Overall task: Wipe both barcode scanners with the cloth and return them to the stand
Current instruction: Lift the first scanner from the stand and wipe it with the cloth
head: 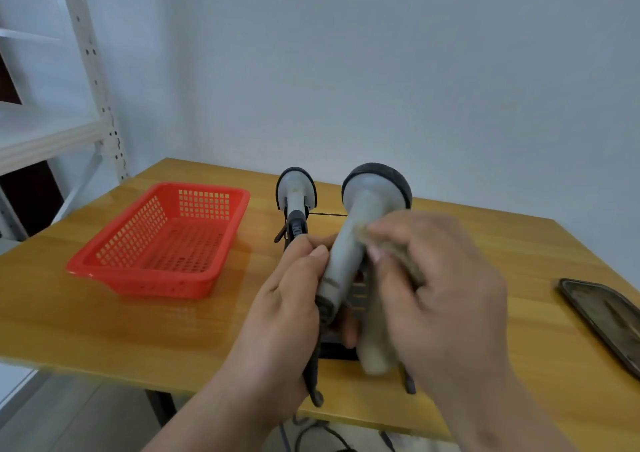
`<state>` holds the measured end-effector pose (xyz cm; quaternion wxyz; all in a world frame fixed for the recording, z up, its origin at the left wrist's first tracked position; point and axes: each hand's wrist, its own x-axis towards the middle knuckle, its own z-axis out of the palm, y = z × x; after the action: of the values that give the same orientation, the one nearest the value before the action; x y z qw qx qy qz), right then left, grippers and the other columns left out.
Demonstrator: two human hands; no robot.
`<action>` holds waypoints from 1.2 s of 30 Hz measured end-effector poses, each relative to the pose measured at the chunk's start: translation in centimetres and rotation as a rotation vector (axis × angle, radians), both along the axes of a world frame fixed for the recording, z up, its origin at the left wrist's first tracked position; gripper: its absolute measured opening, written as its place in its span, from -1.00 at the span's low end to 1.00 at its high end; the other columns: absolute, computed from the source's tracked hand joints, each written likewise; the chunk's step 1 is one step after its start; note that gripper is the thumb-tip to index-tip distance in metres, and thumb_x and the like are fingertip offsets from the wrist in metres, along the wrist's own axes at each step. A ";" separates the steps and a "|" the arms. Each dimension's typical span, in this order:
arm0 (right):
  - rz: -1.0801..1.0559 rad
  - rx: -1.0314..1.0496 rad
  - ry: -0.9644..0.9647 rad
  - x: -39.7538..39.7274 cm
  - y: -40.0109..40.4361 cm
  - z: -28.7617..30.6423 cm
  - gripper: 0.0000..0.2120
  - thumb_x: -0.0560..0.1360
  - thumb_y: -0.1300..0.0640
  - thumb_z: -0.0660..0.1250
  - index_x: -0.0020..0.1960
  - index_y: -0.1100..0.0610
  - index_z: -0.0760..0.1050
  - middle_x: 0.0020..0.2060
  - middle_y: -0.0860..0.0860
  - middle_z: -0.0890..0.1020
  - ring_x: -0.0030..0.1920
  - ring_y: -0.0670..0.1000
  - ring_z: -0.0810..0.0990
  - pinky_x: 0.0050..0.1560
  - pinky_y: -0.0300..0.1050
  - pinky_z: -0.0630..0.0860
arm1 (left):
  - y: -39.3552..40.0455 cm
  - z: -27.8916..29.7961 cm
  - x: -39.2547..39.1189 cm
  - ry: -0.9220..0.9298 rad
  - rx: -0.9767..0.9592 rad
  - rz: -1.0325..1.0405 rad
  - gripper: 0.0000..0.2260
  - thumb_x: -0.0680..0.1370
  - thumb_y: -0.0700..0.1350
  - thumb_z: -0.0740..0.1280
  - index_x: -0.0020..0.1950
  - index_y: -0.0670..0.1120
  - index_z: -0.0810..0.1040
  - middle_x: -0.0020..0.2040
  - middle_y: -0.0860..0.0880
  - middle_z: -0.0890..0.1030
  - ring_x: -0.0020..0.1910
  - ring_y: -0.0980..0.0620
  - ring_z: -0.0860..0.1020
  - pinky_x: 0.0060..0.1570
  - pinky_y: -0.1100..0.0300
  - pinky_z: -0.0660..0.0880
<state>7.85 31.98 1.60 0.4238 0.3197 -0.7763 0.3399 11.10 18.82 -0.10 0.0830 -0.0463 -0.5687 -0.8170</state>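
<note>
Left hand (287, 299) grips the lifted barcode scanner (356, 240) by its handle — steadying it over the stand (356, 299) (mostly hidden) — while right hand (440, 278) pinches the cloth (408, 264) against it; second scanner (296, 195) sits docked.

A red plastic basket (162, 243) with latticed walls sits on the left part of the wooden worktop (104, 327). A dark flat tray (609, 320) lies at the worktop's right edge. White metal shelving (93, 70) stands against the wall at left.

Honey-coloured wooden table (138, 330) carries an empty-looking red perforated plastic basket (162, 240) at left, a black scanner stand (337, 349) near centre, and a dark rectangular tray (609, 320) at right edge.
</note>
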 end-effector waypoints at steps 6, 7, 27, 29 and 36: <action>0.027 -0.013 0.039 1.7 -0.1 -0.2 -0.83 0.42 0.39 0.37 -0.04 0.22 0.63 -0.08 -0.05 0.60 -0.03 -0.05 0.59 0.05 -0.36 0.44 | -0.4 0.4 0.7 0.009 0.016 -0.142 -0.76 0.46 0.03 0.29 0.06 -0.02 0.58 -0.35 -0.07 0.50 -0.47 0.01 0.40 -0.44 0.13 0.32; 0.058 0.029 0.071 1.8 -0.1 -0.2 -0.84 0.42 0.39 0.37 -0.05 0.23 0.64 -0.08 -0.05 0.59 -0.03 -0.03 0.60 0.04 -0.33 0.46 | -0.6 0.3 0.6 0.012 0.018 -0.158 -0.74 0.44 0.04 0.33 0.09 -0.02 0.57 -0.31 -0.10 0.53 -0.45 -0.01 0.44 -0.40 0.11 0.34; -0.014 0.162 -0.082 0.2 1.8 -0.4 -0.88 0.47 0.22 0.33 -0.01 0.11 0.59 -0.10 -0.09 0.60 -0.06 -0.09 0.53 0.01 -0.44 0.37 | -2.2 -0.7 0.1 -0.034 -0.073 -0.195 -0.47 0.29 -0.20 0.58 0.23 -0.06 0.56 0.07 -0.04 0.70 0.04 -0.08 0.67 -0.09 0.18 0.62; -0.070 0.065 -0.151 -0.1 2.0 -0.1 -0.86 0.46 0.19 0.35 0.01 0.03 0.54 -0.11 -0.16 0.56 -0.08 -0.14 0.51 -0.03 -0.51 0.34 | -1.9 -0.7 0.2 -0.040 -0.113 -0.193 -0.48 0.28 -0.17 0.57 0.21 -0.01 0.57 0.05 0.00 0.71 0.02 -0.06 0.68 -0.12 0.22 0.60; -0.029 0.152 -0.173 0.6 2.3 0.1 -0.87 0.47 0.10 0.30 0.00 -0.06 0.44 -0.14 -0.09 0.60 -0.13 -0.14 0.49 -0.10 -0.44 0.35 | -1.6 -0.5 0.3 -0.033 -0.302 -0.077 -0.49 0.31 -0.20 0.52 0.22 0.11 0.55 0.01 0.13 0.71 -0.21 0.10 0.65 -0.21 0.26 0.58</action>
<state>8.49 34.25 1.73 0.3346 0.3094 -0.8380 0.3001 11.44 17.25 -0.61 0.0344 -0.0664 -0.6841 -0.7255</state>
